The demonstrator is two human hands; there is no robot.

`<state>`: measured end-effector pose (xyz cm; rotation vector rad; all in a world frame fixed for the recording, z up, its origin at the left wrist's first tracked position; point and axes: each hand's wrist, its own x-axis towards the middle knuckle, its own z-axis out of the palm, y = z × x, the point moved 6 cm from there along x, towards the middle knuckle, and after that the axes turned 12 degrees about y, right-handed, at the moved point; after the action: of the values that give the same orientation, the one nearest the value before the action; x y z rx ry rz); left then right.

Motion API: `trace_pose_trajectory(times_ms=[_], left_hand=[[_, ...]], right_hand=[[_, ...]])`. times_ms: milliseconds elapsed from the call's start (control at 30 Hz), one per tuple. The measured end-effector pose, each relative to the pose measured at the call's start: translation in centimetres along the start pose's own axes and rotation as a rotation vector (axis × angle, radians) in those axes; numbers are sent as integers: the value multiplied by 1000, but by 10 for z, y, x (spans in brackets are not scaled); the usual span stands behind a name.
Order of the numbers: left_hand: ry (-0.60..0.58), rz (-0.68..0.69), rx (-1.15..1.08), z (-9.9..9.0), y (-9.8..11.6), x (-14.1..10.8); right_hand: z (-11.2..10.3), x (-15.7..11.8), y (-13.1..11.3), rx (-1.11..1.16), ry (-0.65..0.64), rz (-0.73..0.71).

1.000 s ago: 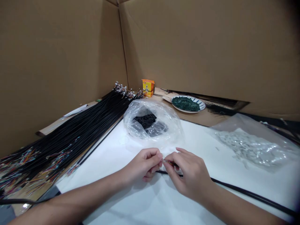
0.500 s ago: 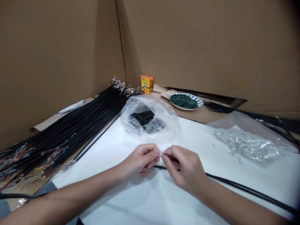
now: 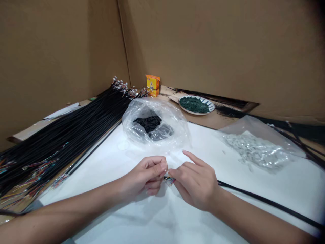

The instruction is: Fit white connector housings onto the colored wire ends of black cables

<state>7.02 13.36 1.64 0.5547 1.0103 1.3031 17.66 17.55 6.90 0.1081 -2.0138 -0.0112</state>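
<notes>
Along the white worktop (image 3: 96,162), the left hand (image 3: 142,176) curls its fingers together just beside the coloured wire end (image 3: 169,181); the nearer right hand (image 3: 194,183) pinches the black cable (image 3: 254,198), which runs off rightward.

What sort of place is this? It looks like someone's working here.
Probably a small cable-assembly workbench. A long bundle of black cables with coloured wire ends lies alongside, a plastic bag of small silver parts sits nearby, and a cable end is between the left hand and right hand.
</notes>
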Motion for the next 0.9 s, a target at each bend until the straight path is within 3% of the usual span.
trace_pose_trajectory(times_ms=[233,367,900], left_hand=[[-101,-89,-84,2,-8,2],[-68,-124,-103,4,-9,0],[-109,-118,-50,4,-8,0]], right_hand=[[-4,2,-8,-65,33,-193],[-7,7,-12,-112,51,-275],[-8,7,-12,-140,79,-255]])
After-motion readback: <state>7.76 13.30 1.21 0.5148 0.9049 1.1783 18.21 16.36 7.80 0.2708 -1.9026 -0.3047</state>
